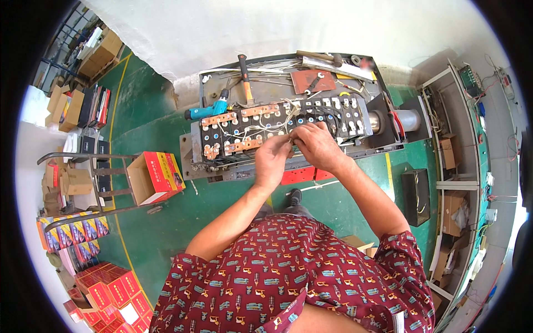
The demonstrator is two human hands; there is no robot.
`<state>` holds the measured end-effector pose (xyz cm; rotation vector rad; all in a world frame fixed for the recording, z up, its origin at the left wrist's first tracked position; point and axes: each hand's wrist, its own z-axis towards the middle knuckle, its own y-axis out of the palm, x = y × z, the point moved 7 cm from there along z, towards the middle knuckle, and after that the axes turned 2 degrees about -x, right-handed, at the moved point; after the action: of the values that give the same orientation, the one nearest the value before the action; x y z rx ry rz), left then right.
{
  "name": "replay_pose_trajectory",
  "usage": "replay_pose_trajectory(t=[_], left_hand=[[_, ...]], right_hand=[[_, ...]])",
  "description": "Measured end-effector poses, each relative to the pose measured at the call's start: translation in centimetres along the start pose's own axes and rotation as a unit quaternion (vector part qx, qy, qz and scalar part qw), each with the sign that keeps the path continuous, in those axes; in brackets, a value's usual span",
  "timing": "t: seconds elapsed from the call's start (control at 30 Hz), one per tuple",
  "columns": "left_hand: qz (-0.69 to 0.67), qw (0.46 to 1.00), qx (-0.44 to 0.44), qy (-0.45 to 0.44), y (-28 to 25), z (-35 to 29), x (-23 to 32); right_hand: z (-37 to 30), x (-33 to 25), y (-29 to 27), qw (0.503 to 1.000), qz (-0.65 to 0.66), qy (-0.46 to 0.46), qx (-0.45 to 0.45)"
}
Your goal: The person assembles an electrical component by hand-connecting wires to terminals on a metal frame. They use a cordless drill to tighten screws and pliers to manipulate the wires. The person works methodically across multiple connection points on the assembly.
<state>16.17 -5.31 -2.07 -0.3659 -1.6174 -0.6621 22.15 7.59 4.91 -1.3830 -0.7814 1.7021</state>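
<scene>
My left hand [272, 158] and my right hand [317, 145] meet at the front side of a long battery pack [363, 119]. Both are closed, with the fingertips pinched together; whatever lies between them is too small to make out. Thin white wires [293, 112] run over the pack and end close to my fingers. Copper bars [247, 145] join round terminals on the pack's left part, while its right part shows rows of black cells with pale tabs. Behind its left end lies a teal power drill [208, 110]. A hammer [244, 75] with an orange and black handle rests behind the pack.
On the metal workbench [266, 83] lie a wrench [315, 83], a brown plate [302, 76] and thin rods. Metal cylinders [409, 120] stand at its right end. A hand cart [100, 186] and a red carton [158, 176] are at left, shelving [458, 185] at right.
</scene>
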Motion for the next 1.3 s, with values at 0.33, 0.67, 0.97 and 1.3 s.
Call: replay_pose_trajectory(t=[0.33,0.67,0.97,1.3], left_hand=[[-0.040,0.998,0.001,0.039,-0.2,-0.3,0.7],[0.091,0.961,0.228,0.125,-16.4,-8.7,7.0],[0.449,0.847,0.284,-0.022,-34.8,-9.7,-6.9],[0.566,0.798,0.199,-0.054,-33.0,-5.5,-7.4]], right_hand=[[0.7,-0.2,0.1,1.000,0.009,-0.007,0.002],[0.4,-1.5,-0.5,1.000,-0.003,0.008,-0.015],[1.1,-2.6,-0.2,0.998,-0.022,0.032,-0.053],[1.0,-3.7,-0.1,0.997,-0.040,0.050,-0.052]])
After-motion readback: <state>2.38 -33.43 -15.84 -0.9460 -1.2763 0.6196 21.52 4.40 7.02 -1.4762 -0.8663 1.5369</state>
